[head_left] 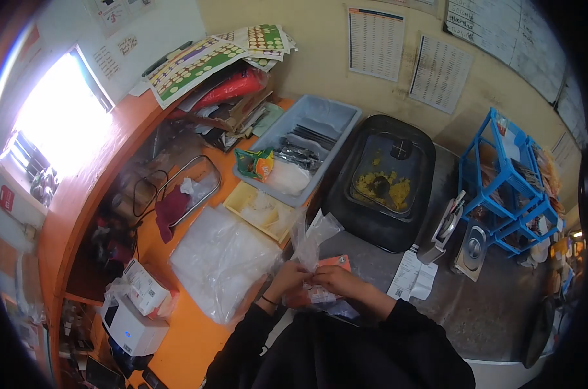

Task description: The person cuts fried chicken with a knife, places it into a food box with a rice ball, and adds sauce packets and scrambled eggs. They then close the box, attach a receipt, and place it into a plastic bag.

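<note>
A clear plastic bag [314, 241] stands up between my hands, its loose top spread above the fingers. My left hand [290, 280] is closed on the gathered bag. My right hand [338, 281] meets it from the other side, fingertips pinched at the same spot. Just behind and under the hands shows an orange-red packet or box [336, 263]; whether it is inside the bag I cannot tell. To the left of my left hand lies a stack of clear plastic bags [219, 256].
Behind stand a yellow tray [245, 194] of small bags and a blue-grey cutlery bin [345, 120]. A black warmer [397, 233] holds yellow food. Right are a receipt [412, 275], a metal dispenser [472, 249] and a blue rack [485, 201]. A label printer [135, 327] sits left.
</note>
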`<state>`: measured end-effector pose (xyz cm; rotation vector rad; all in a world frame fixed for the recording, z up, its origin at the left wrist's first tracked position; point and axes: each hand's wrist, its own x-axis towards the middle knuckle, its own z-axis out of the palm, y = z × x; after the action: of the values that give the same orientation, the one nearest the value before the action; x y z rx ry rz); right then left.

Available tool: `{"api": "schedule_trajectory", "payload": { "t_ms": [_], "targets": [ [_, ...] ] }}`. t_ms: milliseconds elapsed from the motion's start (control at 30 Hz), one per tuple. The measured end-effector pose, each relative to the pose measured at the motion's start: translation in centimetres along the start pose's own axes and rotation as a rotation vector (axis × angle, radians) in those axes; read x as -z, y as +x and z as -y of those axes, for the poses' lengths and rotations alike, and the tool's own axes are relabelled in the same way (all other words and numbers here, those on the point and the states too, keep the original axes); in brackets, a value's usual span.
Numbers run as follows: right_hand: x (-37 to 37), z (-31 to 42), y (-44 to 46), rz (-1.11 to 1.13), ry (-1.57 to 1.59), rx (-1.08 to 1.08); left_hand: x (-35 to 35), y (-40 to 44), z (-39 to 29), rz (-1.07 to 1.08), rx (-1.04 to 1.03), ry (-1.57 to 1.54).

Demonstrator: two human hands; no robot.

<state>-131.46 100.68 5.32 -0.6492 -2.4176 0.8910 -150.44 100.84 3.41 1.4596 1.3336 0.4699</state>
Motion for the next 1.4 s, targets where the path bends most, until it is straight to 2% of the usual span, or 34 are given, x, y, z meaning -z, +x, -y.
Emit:
{"api": "schedule_trajectory", "payload": {
  "t_ms": [100, 200, 233, 300, 333, 367, 400, 600, 667, 733, 833, 933, 1000, 1067, 1167, 1233, 1267, 1300, 1400],
  "targets": [
    [-0.1, 0.8, 0.1, 0.015, -0.036, -0.011, -0.1, -0.1, -0.2, -0.032, 0.01, 0.034],
    [-0.9, 1.6, -0.4, -0.056, -0.121, -0.061, -0.3, -1.3, -1.6, -0.06, 0.012, -0.002],
    [-1.4, 1.2, -0.9, -0.143, -0.103, -0.027, -0.4, -1.5, -1.8, -0.069, 0.004, -0.029],
    [-2.4, 0.1, -2.0, -0.317, -0.066, 0.044, -3.0, 0.0, 5.0, -0.291, -0.262, 0.156],
    [-2.6, 0.1, -2.4, -0.398, -0.016, -0.045, -3.5, -0.1, 5.0, -0.4, -0.395, 0.247],
    [-2.8, 0.2, -2.7, -0.479, 0.033, -0.135, -3.7, -0.3, 5.2, -0.286, -0.311, -0.189],
    [-2.8, 0.3, -3.0, -0.561, 0.082, -0.228, -4.1, -0.7, 5.4, -0.235, -0.288, -0.348],
    [-1.6, -0.5, -2.2, -0.574, 0.069, -0.287, -4.1, -3.3, 3.1, -0.117, -0.257, -0.369],
    [-1.2, -1.2, -1.9, -0.656, 0.042, -0.335, -4.2, -4.5, 2.8, -0.119, -0.237, -0.389],
    [0.3, -3.1, -1.7, -0.754, -0.103, -0.496, -4.4, -5.8, 2.1, -0.122, -0.2, -0.414],
    [5.6, -3.5, -3.3, -0.993, -0.128, -0.422, -5.2, -7.3, 1.0, -0.165, -0.141, -0.42],
    [7.0, -0.8, -7.7, -0.635, -0.08, -0.536, -5.4, -7.6, 0.0, -0.179, -0.103, -0.41],
    [5.9, -0.4, -12.6, -0.421, -0.219, -0.654, -4.3, -6.5, -0.4, -0.098, -0.11, -0.388],
    [4.3, 0.5, -16.9, -0.422, -0.391, -0.621, -2.9, -3.9, -0.3, 0.066, -0.137, -0.362],
    [0.9, 0.8, -20.2, -0.537, -0.587, -0.719, -1.0, 2.8, 1.6, 0.358, -0.19, -0.265],
    [-0.5, 0.4, -20.7, -0.551, -0.528, -0.792, -0.8, 5.9, 0.0, 0.473, -0.304, -0.117],
    [-1.1, 0.0, -20.9, -0.555, -0.5, -0.826, -0.9, 6.6, -2.4, 0.507, -0.388, -0.03],
    [-2.0, -1.1, -21.1, -0.57, -0.684, -0.779, -1.1, 6.9, -4.2, 0.536, -0.473, 0.056],
    [-0.6, 0.1, -19.9, -0.54, -0.472, -1.041, -0.9, 6.2, -6.8, 0.422, -0.719, 0.485]
  ]
}}
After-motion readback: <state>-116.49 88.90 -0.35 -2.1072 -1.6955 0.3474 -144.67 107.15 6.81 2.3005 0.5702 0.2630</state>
